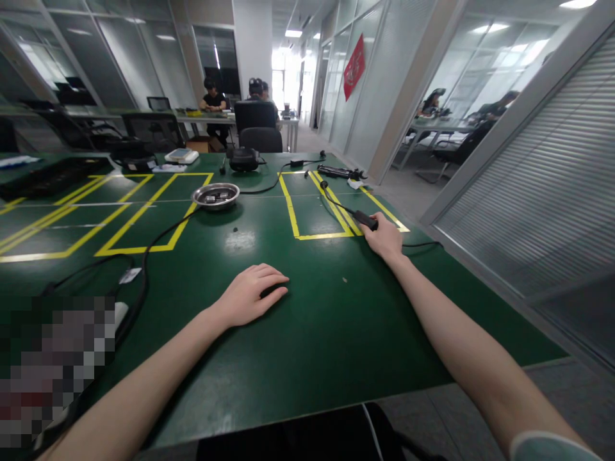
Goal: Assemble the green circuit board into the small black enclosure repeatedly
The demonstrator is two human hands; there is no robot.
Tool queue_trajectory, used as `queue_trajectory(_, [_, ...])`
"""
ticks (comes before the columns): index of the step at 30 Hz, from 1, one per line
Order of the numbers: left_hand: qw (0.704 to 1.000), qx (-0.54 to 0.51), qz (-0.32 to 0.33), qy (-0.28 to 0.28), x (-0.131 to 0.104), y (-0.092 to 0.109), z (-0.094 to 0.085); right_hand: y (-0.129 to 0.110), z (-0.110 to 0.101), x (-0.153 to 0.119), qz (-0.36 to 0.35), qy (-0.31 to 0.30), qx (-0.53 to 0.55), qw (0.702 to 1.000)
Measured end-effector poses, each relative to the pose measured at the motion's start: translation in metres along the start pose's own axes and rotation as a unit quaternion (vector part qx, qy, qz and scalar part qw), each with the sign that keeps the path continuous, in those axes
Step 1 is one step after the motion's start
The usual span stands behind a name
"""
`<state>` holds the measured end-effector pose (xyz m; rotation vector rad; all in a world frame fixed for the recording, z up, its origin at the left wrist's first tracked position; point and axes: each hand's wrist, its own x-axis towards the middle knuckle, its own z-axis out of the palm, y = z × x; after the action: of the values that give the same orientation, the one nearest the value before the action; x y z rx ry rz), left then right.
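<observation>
My right hand [384, 237] is closed around a small black box-shaped block [366, 220] set in a black cable. From the block, the cable [340, 203] runs away from me to a dark round end [323, 185] inside the yellow tape lines. A further stretch of black cord [423, 244] leads off to the right of my hand. My left hand [252, 294] lies palm down on the green tabletop [317, 346], fingers stretched out and thumb apart, holding nothing.
A metal bowl [216, 196] with small metal parts stands beyond my left hand. A black device [244, 159], a folded black tripod-like item [341, 172] and a small scale-like device [181, 156] sit farther back. Cables [145, 269] lie at left. People sit at distant desks.
</observation>
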<state>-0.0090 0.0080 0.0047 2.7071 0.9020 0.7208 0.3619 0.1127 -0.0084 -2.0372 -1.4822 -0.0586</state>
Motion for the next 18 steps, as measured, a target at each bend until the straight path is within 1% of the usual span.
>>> queue_trajectory(4, [1.000, -0.002, 0.005, 0.000, -0.001, 0.000, 0.000, 0.009, -0.007, 0.005, 0.035, 0.088, 0.040, 0.995])
queue_trajectory(7, [1.000, 0.000, 0.006, -0.002, -0.001, 0.000, 0.000, 0.020, -0.013, 0.009, 0.068, 0.170, 0.073, 0.980])
queue_trajectory(9, [1.000, 0.000, 0.006, -0.002, 0.000, 0.000, 0.001, 0.025, -0.015, 0.009, 0.076, 0.207, 0.082, 0.972])
queue_trajectory(10, [1.000, 0.000, 0.006, -0.001, 0.000, 0.000, 0.001, 0.027, -0.015, 0.009, 0.077, 0.211, 0.082, 0.971])
queue_trajectory(11, [1.000, 0.000, 0.005, -0.001, 0.000, 0.000, 0.001, 0.028, -0.014, 0.009, 0.079, 0.202, 0.078, 0.973])
queue_trajectory(12, [1.000, -0.001, 0.006, -0.001, 0.000, -0.001, 0.002, 0.029, -0.012, 0.009, 0.081, 0.179, 0.073, 0.978])
queue_trajectory(15, [1.000, -0.004, 0.009, 0.000, 0.000, -0.002, 0.003, 0.030, -0.007, 0.009, 0.096, 0.084, 0.048, 0.991])
queue_trajectory(16, [1.000, -0.005, 0.009, 0.001, -0.001, -0.002, 0.003, 0.031, -0.006, 0.010, 0.097, 0.072, 0.040, 0.992])
queue_trajectory(18, [1.000, -0.007, 0.009, 0.002, -0.001, -0.002, 0.003, 0.033, -0.005, 0.012, 0.090, 0.094, 0.028, 0.991])
